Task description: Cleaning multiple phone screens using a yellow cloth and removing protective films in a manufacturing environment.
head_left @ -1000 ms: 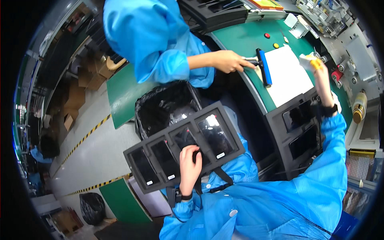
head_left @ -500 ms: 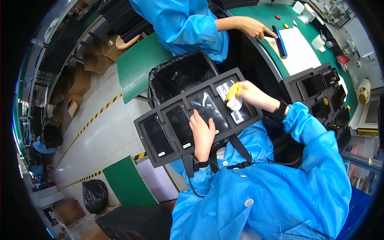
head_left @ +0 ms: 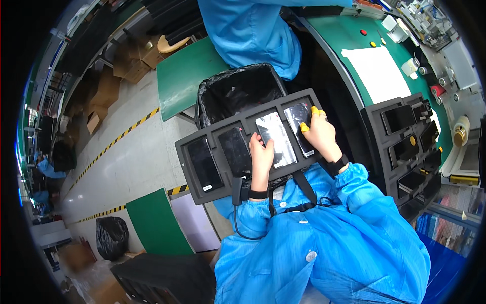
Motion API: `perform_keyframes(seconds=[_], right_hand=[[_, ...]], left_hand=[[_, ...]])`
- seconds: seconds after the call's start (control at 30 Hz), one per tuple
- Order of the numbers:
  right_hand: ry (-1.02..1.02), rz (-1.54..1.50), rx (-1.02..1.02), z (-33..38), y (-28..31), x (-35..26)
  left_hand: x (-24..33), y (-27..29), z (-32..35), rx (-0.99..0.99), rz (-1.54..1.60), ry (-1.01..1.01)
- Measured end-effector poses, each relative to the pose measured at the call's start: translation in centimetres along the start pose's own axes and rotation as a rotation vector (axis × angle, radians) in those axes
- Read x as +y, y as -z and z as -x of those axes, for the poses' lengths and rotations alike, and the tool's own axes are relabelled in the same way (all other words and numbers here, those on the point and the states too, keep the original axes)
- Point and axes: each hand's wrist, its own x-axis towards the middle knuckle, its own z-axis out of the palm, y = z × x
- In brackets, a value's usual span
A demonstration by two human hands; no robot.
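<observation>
A black foam tray (head_left: pixel 195 191) lies across my lap with dark, glossy phones side by side in its slots. My left hand (head_left: pixel 261 158) rests with fingers and thumb apart over the divider and left edge of the third phone (head_left: pixel 277 136), whose screen shines with glare. Yellow finger cots cover fingertips of my right hand (head_left: pixel 323 137). That hand grips the right-hand phone (head_left: pixel 297 119), thumb on its face and fingers at its far right edge. Further left sit another phone (head_left: pixel 236 149) and the leftmost phone (head_left: pixel 204 163), both untouched.
Behind the tray stands a bin lined with a black bag (head_left: pixel 215 96). A co-worker's blue sleeve (head_left: pixel 253 35) is beyond it. To the right, another foam tray (head_left: pixel 372 119) holds several phones beside a green workbench (head_left: pixel 329 30) with a white sheet (head_left: pixel 377 76). A green table (head_left: pixel 185 76) stands left.
My right hand has shifted onto the right-hand phone, which now sits higher in its slot; the white cloth it held is out of sight. The co-worker's hand and the blue-black bar have left the sheet.
</observation>
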Motion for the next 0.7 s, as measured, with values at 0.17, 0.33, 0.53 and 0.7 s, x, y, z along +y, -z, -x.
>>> perform_keyframes(seconds=[0.17,0.33,0.53,0.7], right_hand=[[-0.063,-0.004,-0.140,0.2,0.0,-0.1],[-0.244,-0.469,-0.338,-2.6,1.2,1.9],[-0.278,-0.680,-0.244,-4.4,2.7,1.8],[0.013,-0.120,0.163,-4.6,0.0,-0.3]], left_hand=[[0.3,-0.6,-0.8,-0.082,0.210,0.053],[1.5,-1.4,0.5,-0.077,-0.029,-0.033],[1.6,-0.9,-0.2,0.079,0.283,-0.155],[3.2,0.0,-2.1,0.097,-0.090,-0.340]])
